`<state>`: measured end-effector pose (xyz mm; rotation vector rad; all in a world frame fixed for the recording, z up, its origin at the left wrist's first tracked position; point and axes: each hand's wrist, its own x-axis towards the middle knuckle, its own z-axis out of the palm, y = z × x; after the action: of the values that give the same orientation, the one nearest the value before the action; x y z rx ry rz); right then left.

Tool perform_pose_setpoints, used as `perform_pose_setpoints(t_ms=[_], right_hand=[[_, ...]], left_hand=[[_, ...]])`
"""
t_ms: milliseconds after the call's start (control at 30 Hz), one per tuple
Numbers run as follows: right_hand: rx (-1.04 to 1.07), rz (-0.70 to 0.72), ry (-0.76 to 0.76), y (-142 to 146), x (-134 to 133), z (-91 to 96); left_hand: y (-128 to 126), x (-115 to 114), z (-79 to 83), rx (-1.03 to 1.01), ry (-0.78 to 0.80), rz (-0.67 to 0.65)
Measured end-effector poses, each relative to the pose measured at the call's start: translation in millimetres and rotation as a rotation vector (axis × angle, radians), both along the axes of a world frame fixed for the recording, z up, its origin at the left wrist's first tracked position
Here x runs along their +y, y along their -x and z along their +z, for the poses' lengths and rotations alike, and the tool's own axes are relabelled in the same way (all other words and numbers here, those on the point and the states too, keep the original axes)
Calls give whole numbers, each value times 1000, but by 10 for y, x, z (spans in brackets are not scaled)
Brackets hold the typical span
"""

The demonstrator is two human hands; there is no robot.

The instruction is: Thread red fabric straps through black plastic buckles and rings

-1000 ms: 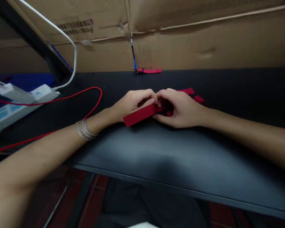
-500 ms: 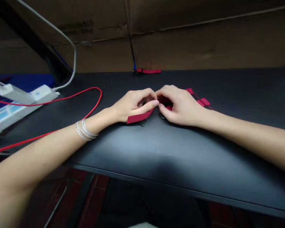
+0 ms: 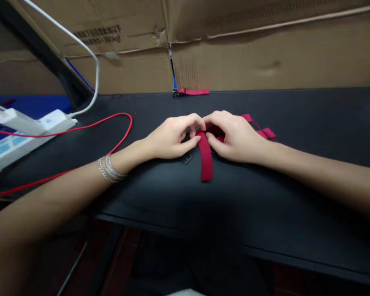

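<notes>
A flat red webbing strap (image 3: 206, 158) runs from between my hands toward me and lies on the black table top (image 3: 265, 197). My left hand (image 3: 172, 137) and my right hand (image 3: 234, 137) meet over its upper part, fingertips gathered on the red webbing. The part inside my right hand is mostly hidden. A small black buckle (image 3: 186, 158) lies just below my left hand, apart from the strap. Red strap ends (image 3: 266, 132) stick out beyond my right hand.
Another red strap with a black clip (image 3: 193, 92) lies at the table's far edge, against cardboard sheets (image 3: 259, 49). At the left are a white power strip (image 3: 24, 142) with a plug, a looping red cable (image 3: 123, 127) and a white cable (image 3: 95, 78).
The strap's loose end has swung from pointing left under my left hand to lying straight toward me. The black buckle now shows fully. My hands have moved little.
</notes>
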<state>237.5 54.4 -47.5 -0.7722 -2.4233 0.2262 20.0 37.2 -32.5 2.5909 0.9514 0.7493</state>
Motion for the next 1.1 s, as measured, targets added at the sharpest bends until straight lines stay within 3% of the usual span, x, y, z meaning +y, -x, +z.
perform_pose_setpoints(t_ms=[1100], right_hand=[[-26, 7, 74, 22, -14, 7]], left_hand=[[17, 28, 9, 32, -10, -34]])
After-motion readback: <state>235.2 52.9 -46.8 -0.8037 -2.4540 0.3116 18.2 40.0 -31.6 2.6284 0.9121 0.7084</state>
